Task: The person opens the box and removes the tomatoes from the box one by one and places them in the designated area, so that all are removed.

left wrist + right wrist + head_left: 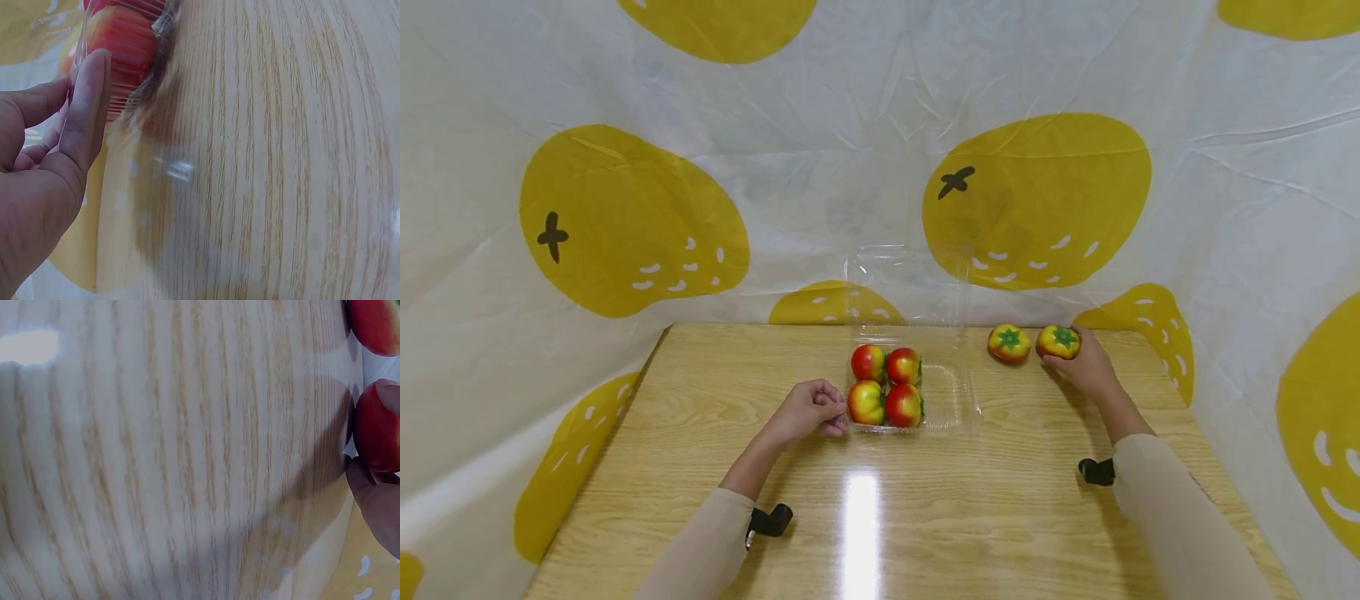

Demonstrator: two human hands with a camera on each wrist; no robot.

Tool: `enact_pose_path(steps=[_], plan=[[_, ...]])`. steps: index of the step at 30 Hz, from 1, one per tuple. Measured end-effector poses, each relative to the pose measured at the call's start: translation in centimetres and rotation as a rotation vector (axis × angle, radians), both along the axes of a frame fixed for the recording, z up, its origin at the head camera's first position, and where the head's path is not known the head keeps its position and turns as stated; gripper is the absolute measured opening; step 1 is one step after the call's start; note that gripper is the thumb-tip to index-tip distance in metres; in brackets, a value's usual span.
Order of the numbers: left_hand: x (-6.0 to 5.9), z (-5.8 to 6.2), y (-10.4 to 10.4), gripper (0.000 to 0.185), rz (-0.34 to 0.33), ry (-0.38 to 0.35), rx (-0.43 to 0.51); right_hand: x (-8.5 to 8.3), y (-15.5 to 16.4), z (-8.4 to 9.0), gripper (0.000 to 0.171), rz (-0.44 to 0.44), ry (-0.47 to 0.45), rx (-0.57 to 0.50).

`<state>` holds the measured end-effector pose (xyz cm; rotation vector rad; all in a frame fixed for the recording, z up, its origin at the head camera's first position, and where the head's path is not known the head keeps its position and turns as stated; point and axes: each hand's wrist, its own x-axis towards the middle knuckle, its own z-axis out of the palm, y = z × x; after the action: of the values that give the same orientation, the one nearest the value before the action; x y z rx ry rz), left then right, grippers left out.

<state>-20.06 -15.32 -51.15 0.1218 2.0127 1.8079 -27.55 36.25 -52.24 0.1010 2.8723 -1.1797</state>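
Note:
A clear plastic clamshell box (pixel 951 392) lies with its lid (pixel 906 287) raised at the back. Several red-and-yellow round fruits (pixel 867 403) fill its left part, in two rows. My left hand (pixel 808 410) pinches the box's left rim near the front corner; in the left wrist view, fingers (pixel 87 106) meet the ridged plastic beside a red fruit (pixel 125 47). At the table's far right, my right hand (pixel 1086 364) grips another fruit (pixel 1057 341) with a green star-shaped top, thumb and fingers round its sides. That fruit (pixel 377 434) shows red in the right wrist view.
Left of the gripped fruit, a loose fruit (pixel 1008 343) sits by the table's back edge. A white cloth with yellow fruit prints (pixel 842 183) hangs behind and around the wooden table (pixel 730 358). Dark wrist mounts (pixel 771 521) jut from both sleeves.

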Motion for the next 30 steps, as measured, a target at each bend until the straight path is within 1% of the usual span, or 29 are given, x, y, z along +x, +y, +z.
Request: enact_pose_path(steps=[5, 13, 22, 30], plan=[[-0.05, -0.11, 0.0, 0.014, -0.001, -0.004, 0.007, 0.05, -0.01, 0.03, 0.098, -0.013, -0.016, -0.008], [-0.03, -0.32, -0.09, 0.014, -0.006, 0.004, 0.01, 0.16, 0.23, 0.14, 0.105, -0.028, -0.063, -0.016], [-0.08, -0.25, -0.05, 0.014, -0.001, -0.007, 0.006, 0.14, 0.28, 0.2, 0.102, -0.037, -0.076, -0.019], [-0.04, -0.24, -0.14, 0.016, -0.004, -0.001, 0.007, 0.02, 0.35, -0.02, 0.1, -0.04, -0.08, -0.018]])
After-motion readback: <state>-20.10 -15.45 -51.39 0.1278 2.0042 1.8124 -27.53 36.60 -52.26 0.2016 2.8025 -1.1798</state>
